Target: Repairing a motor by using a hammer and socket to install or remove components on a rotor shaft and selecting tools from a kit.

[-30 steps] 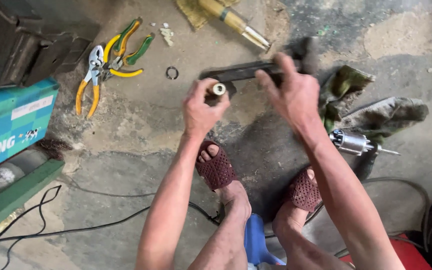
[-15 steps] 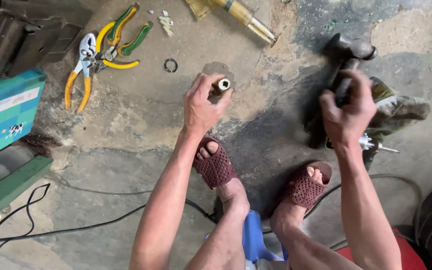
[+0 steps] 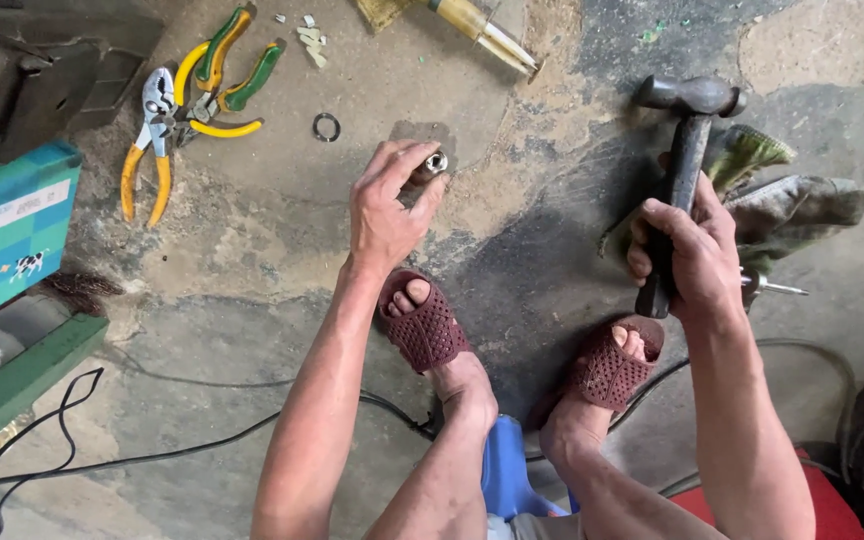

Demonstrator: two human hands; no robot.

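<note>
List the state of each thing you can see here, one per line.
Left hand: gripping small metal cylinder, upright on the floor.
Right hand: gripping black ball-peen hammer, raised, head up.
Yellow-handled pliers: lying on the floor.
Small metal ring: lying flat, loose.

Two pliers [image 3: 187,110], one hammer [image 3: 687,150], one ring [image 3: 326,127], two sandals [image 3: 424,325].

Right hand [image 3: 687,255]: drawn back from the floor's far middle to its right side, beside the rags [image 3: 787,200].
Hammer [image 3: 680,165]: lifted off the floor, now upright in that hand, head uppermost.
</note>
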